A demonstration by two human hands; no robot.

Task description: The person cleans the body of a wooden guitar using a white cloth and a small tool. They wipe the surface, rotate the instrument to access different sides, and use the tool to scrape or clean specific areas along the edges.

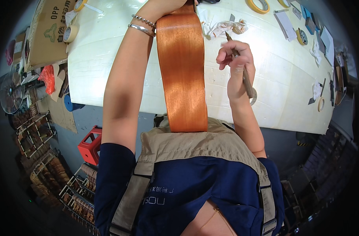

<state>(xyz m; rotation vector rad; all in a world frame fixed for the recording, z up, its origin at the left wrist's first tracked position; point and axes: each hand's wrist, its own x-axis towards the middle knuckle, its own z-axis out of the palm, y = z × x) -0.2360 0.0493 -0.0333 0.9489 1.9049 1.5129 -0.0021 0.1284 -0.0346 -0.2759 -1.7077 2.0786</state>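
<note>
A wooden stringed instrument, seen from the side of its curved, glossy orange-brown body (183,73), stands on edge between my arms, its near end against my apron. My left hand (170,6) is at its far end, where body and neck meet, partly cut off by the picture's top edge; its fingers are hidden. Right of the body, my right hand (238,63) holds a brown marker pen (246,81) between thumb and fingers, tip pointing away from me and not touching the instrument. Beyond the tip lies a crumpled, brown-stained white tissue (226,29).
The white-covered table (285,76) bears tape rolls (257,5), another partly behind my right wrist (253,96), and papers (285,26). A cardboard box (48,35) is at the left. A red plastic stool (89,146) and racks of wooden parts (79,188) stand below left.
</note>
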